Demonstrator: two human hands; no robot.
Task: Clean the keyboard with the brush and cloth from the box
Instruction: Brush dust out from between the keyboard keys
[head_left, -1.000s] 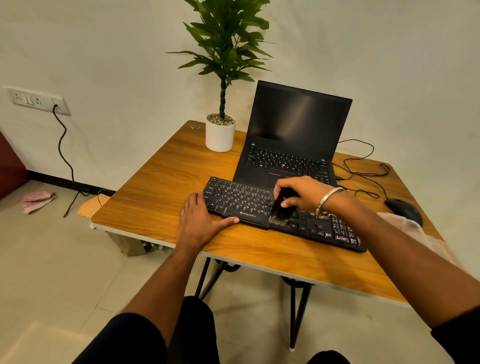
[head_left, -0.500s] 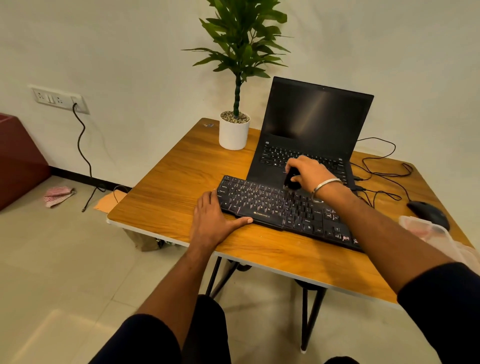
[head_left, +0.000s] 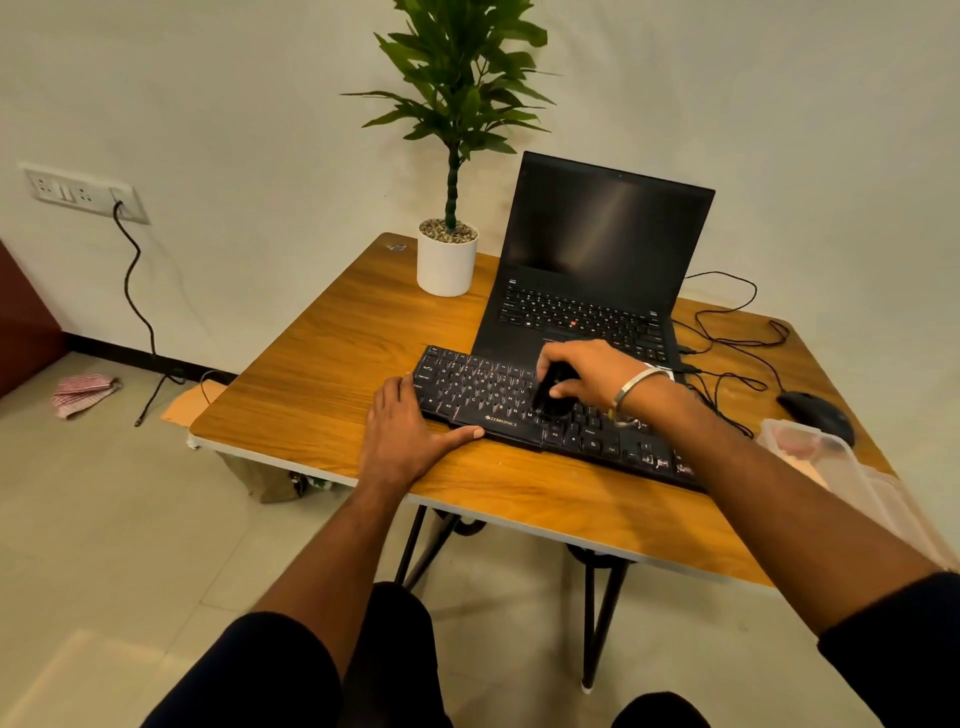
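Note:
A black keyboard (head_left: 478, 392) lies slanted on the wooden table (head_left: 322, 395), in front of an open laptop. My right hand (head_left: 587, 371) grips a small black brush (head_left: 551, 397) whose bristles rest on the keys near the keyboard's middle. My left hand (head_left: 410, 436) lies flat on the table with its fingers against the keyboard's left front corner, thumb along the front edge. A clear plastic box (head_left: 815, 452) stands at the table's right edge; I cannot make out a cloth in it.
The black laptop (head_left: 602, 249) stands open behind the keyboard, a potted plant (head_left: 448, 260) to its left. A black mouse (head_left: 815, 413) and loose cables (head_left: 727, 332) lie at the right. A checked rag (head_left: 83, 392) lies on the floor by the wall.
My right hand has drawn the brush from the keyboard's far edge back towards its middle rows. My left hand has stayed put at the left corner. The camera has shifted slightly.

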